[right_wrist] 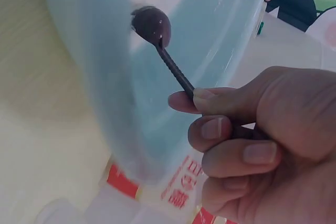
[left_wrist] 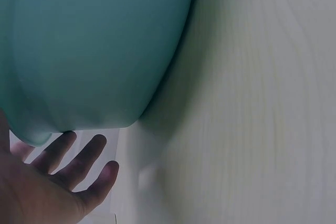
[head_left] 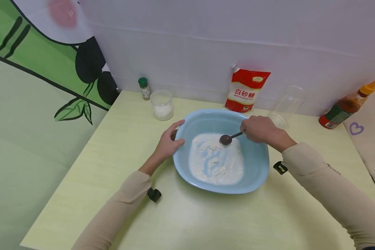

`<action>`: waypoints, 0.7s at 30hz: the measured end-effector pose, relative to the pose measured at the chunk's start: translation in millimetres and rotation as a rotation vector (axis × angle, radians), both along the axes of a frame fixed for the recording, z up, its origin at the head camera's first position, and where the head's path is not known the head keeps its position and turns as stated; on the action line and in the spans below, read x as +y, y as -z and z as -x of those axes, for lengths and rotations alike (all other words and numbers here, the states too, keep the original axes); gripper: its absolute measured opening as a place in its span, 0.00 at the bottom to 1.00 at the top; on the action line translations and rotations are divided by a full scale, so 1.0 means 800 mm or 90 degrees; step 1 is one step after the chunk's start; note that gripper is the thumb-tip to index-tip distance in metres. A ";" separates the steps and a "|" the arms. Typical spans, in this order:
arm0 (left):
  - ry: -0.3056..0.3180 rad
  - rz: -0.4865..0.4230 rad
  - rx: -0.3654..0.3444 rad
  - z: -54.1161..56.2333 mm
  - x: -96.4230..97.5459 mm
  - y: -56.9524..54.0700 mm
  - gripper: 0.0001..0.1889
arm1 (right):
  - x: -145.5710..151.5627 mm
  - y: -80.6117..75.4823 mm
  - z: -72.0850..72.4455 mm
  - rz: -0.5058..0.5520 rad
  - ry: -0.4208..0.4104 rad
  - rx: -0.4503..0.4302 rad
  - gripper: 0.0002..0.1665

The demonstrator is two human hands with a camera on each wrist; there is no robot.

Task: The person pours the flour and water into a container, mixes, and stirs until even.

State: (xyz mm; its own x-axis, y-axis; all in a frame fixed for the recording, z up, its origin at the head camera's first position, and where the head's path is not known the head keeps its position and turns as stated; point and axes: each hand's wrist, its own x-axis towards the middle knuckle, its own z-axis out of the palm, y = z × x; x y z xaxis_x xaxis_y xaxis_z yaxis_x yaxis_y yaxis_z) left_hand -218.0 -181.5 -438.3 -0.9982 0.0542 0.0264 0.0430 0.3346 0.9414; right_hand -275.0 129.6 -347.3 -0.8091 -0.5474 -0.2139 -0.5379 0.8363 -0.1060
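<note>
A light blue plastic basin (head_left: 187,173) sits on the table with white, lumpy, wet-looking flour mixture (head_left: 217,163) over its bottom. At the basin's left rim, my left hand (head_left: 168,140) holds the edge, thumb over the rim and the other fingers spread along the outer wall, as the left wrist view shows. My right hand (head_left: 258,129) grips the thin handle of a dark brown spoon (head_left: 226,140) between thumb and fingers, above the basin's right side. The spoon's bowl (right_wrist: 152,24) overlaps the upper part of the mixture in the head view.
Behind the basin stand a red and white sugar pouch (head_left: 245,91), a clear glass (head_left: 162,107) with white grains, and a green-capped shaker (head_left: 144,89). At right are a clear container (head_left: 285,107) and a sauce bottle (head_left: 345,107). A wall cloth (head_left: 181,59) borders the back.
</note>
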 end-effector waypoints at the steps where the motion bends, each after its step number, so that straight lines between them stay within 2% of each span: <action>1: 0.000 0.000 -0.002 0.000 0.000 0.001 0.38 | -0.005 0.001 0.000 0.006 -0.005 -0.003 0.11; 9: 0.007 -0.012 -0.001 0.001 -0.001 -0.004 0.39 | -0.034 0.003 -0.010 0.025 -0.047 -0.008 0.15; 15: 0.004 -0.008 -0.008 0.001 -0.002 -0.003 0.38 | -0.048 0.002 -0.023 0.043 -0.097 0.002 0.13; 21: 0.006 -0.007 -0.003 0.001 0.000 -0.002 0.38 | -0.058 0.004 -0.040 0.066 -0.151 -0.037 0.11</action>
